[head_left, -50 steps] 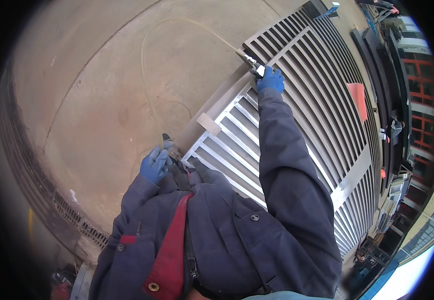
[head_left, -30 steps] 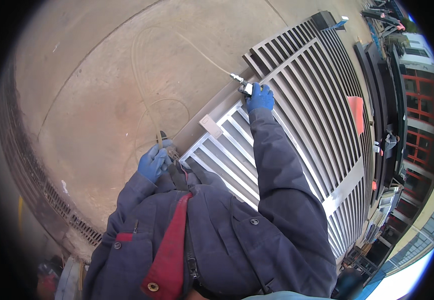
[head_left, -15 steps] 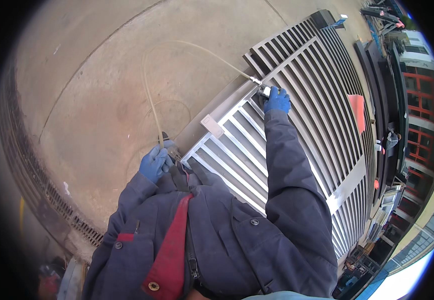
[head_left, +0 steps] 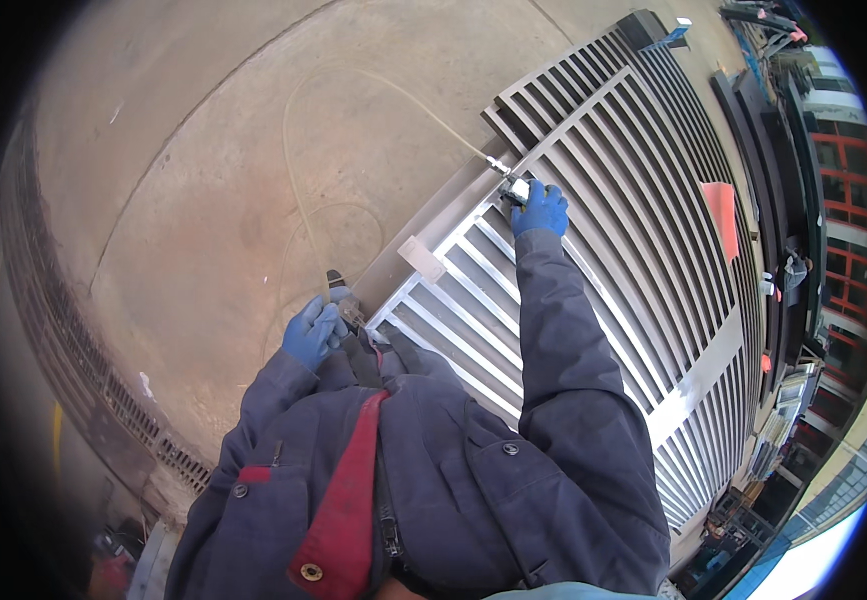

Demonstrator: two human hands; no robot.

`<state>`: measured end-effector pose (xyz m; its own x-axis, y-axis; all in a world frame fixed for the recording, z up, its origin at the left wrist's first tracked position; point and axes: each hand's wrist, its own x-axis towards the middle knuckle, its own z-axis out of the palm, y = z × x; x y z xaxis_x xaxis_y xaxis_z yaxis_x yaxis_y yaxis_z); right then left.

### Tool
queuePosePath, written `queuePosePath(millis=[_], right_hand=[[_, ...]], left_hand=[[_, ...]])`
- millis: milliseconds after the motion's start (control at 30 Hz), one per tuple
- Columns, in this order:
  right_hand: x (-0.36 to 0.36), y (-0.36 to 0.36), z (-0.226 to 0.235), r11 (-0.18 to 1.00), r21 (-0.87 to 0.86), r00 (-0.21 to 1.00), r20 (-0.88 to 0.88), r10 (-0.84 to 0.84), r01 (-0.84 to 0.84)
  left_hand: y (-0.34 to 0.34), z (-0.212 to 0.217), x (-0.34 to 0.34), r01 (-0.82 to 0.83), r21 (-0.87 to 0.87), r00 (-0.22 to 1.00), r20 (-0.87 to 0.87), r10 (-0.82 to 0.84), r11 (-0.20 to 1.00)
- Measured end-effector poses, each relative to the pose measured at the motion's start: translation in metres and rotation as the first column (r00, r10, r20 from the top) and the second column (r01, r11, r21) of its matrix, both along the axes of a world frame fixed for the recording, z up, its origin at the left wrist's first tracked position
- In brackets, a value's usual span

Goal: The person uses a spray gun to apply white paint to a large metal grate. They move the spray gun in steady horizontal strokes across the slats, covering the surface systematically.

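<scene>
My right hand [head_left: 542,210], in a blue glove, is closed round a small silver-and-dark air tool [head_left: 517,190] on the slatted metal panel [head_left: 474,262]. From the tool's fitting a thin pale hose [head_left: 394,92] loops over the ground and back to my left hand [head_left: 311,328]. That hand, also gloved in blue, is closed on the hose beside the panel's near left corner, with its fingertips partly hidden. A flat beige-pink piece [head_left: 422,258] lies across the panel's left edge. The tool's underside cannot be seen.
More slatted panels [head_left: 644,150] extend to the right, with an orange-red sheet [head_left: 721,220] on them. Dark long beams [head_left: 754,150] lie beyond. A drain grate [head_left: 179,460] runs along the left side of the concrete ground [head_left: 194,200].
My right hand and the air tool have shifted slightly left, toward the panel's left edge. The hose loop has moved a little with them. My left hand stays almost where it was.
</scene>
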<state>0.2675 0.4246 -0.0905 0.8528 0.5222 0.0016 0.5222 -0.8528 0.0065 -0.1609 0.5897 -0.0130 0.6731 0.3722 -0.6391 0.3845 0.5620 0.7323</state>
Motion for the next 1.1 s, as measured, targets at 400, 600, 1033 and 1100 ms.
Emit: queuePosePath(millis=[400,600,1033,1100], right_hand=[[-0.008,-0.010,0.005,0.966,0.256,0.994,-0.084,0.069,-0.045],[-0.020,0.009,0.002,0.957,0.239,0.983,-0.046,0.180,-0.164],[0.041,0.044,0.011,0.997,0.027,0.996,-0.037,0.077,-0.076],[0.023,0.036,0.007,0.976,-0.066,0.978,-0.028,0.206,-0.207]], left_hand=[[0.000,-0.008,0.015,0.006,-0.030,1.000,0.010,-0.006,1.000],[0.004,-0.007,0.020,0.015,-0.065,1.000,0.000,-0.015,0.998],[0.002,-0.012,0.010,-0.003,-0.024,1.000,0.001,0.003,1.000],[0.004,-0.013,0.010,-0.021,-0.024,1.000,-0.004,0.020,0.999]])
